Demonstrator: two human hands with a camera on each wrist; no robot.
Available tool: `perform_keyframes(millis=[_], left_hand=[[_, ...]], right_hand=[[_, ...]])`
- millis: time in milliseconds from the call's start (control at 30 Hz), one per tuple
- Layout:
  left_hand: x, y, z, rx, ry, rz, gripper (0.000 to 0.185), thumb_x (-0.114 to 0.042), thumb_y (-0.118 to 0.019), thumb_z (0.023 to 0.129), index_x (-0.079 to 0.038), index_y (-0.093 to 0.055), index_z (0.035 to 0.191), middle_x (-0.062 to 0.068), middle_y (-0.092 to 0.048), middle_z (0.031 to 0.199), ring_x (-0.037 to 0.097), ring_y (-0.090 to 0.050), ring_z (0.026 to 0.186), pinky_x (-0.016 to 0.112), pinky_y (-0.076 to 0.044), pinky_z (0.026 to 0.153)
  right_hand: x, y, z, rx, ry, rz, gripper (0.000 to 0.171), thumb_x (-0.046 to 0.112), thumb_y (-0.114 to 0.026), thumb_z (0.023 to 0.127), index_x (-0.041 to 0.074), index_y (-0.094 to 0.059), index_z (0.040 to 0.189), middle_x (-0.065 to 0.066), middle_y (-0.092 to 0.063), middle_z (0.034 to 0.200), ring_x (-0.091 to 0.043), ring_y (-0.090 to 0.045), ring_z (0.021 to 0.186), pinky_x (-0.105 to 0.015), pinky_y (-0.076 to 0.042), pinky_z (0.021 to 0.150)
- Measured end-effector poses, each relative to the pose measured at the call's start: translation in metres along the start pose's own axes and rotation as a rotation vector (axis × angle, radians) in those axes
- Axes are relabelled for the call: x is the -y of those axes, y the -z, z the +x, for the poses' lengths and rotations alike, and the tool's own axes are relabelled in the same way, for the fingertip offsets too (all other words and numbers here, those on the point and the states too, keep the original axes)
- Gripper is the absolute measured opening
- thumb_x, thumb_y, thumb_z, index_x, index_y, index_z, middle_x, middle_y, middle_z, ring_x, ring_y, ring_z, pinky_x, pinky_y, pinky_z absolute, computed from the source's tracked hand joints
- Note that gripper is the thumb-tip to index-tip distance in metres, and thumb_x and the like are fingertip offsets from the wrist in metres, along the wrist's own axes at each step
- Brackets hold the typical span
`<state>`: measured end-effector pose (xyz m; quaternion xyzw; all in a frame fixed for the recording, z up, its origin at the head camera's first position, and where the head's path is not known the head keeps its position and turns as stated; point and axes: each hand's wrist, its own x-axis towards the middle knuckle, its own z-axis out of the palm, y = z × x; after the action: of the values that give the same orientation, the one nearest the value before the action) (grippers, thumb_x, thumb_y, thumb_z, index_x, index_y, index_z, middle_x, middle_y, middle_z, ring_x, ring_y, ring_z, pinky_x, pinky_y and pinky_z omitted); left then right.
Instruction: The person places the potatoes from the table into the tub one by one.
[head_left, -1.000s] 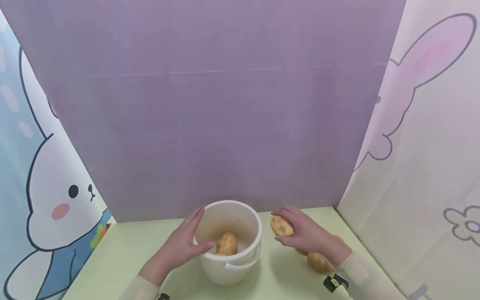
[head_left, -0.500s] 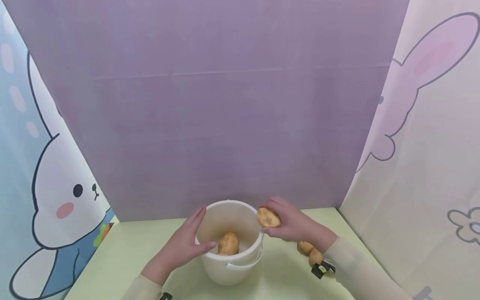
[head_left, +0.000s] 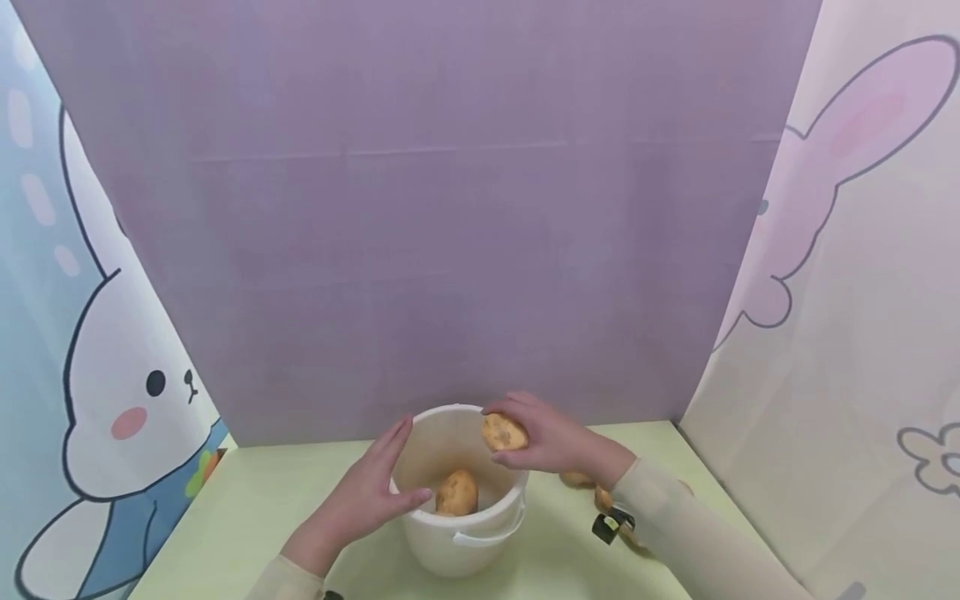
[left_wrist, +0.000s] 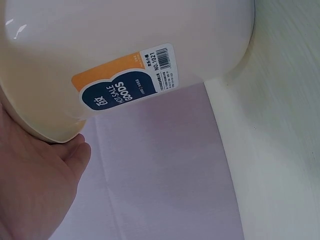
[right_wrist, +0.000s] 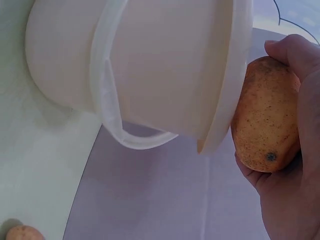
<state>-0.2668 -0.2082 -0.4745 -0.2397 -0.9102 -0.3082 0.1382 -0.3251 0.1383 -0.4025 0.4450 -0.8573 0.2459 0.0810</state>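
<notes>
A white plastic bucket [head_left: 457, 542] with a side handle stands upright on the pale green table. At the bottom inside lies at least one potato [head_left: 457, 493]. My left hand [head_left: 360, 496] rests against the bucket's left rim, its fingers fairly straight and the thumb reaching over the front edge. Above the right part of the bucket's mouth, my right hand [head_left: 542, 435] grips another potato [head_left: 504, 432] between thumb and fingers. In the right wrist view the gripped potato [right_wrist: 267, 117] shows a dark spot, just outside the rim as seen from there.
More potatoes [head_left: 577, 480] lie on the table right of the bucket, partly hidden by the right forearm. A purple backdrop [head_left: 450, 250] rises behind the table. Side panels with rabbit drawings flank it. The bucket carries a label [left_wrist: 127, 80] on its side.
My right hand has carried the potato leftward from the right side of the table to over the bucket's mouth. My left hand has stayed at the rim.
</notes>
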Motion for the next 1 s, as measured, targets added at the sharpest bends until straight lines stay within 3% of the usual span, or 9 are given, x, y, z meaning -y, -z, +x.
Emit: perform_keyframes(millis=[567, 1000], left_hand=[[0.000, 0.002, 0.003, -0.005, -0.008, -0.009, 0.113, -0.063, -0.081, 0.095, 0.000, -0.029, 0.173, 0.021, -0.030, 0.179, 0.049, -0.039, 0.158, 0.072, -0.040, 0.120], [-0.001, 0.002, 0.002, 0.019, 0.001, -0.009, 0.114, -0.066, -0.078, 0.095, -0.003, -0.027, 0.175, 0.020, -0.029, 0.179, 0.048, -0.038, 0.158, 0.071, -0.039, 0.122]], right_hand=[[0.007, -0.010, 0.037, 0.113, 0.085, 0.010, 0.064, 0.035, -0.088, 0.096, 0.010, -0.063, 0.149, 0.001, -0.066, 0.136, -0.014, -0.061, 0.118, -0.034, -0.057, 0.100], [0.008, -0.021, 0.051, 0.185, 0.068, 0.017, 0.065, 0.034, -0.086, 0.096, 0.006, -0.063, 0.150, 0.005, -0.065, 0.127, -0.009, -0.059, 0.112, -0.029, -0.056, 0.096]])
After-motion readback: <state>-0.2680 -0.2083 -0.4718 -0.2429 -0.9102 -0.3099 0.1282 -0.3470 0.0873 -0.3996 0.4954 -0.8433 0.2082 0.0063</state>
